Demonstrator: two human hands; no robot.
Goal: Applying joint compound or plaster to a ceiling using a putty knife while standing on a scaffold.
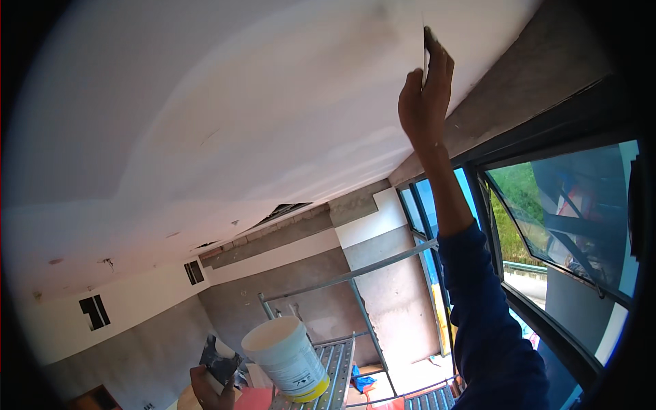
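My right hand (pixel 430 106) is raised to the pale ceiling (pixel 287 96), its fingers closed on a thin flat blade (pixel 425 68), probably a putty knife, seen edge-on against the ceiling. A dark blue sleeve (pixel 488 314) covers that forearm. Low in the view, my left hand (pixel 208 389) grips a dark, flat scraper plate (pixel 220 365) smeared with white putty; its handle is hidden. Just right of it, a white plastic bucket (pixel 283 352) with a yellow base stands on a perforated metal scaffold platform (pixel 336 372). The bucket's contents cannot be made out.
A scaffold rail (pixel 355 273) runs behind the bucket. Close on the right is a dark-framed window (pixel 560 273) with a tilted-open pane. Grey, partly plastered walls (pixel 294 294) stand beyond. The ceiling has a dark rectangular opening (pixel 283 212) and hanging wires (pixel 108 263).
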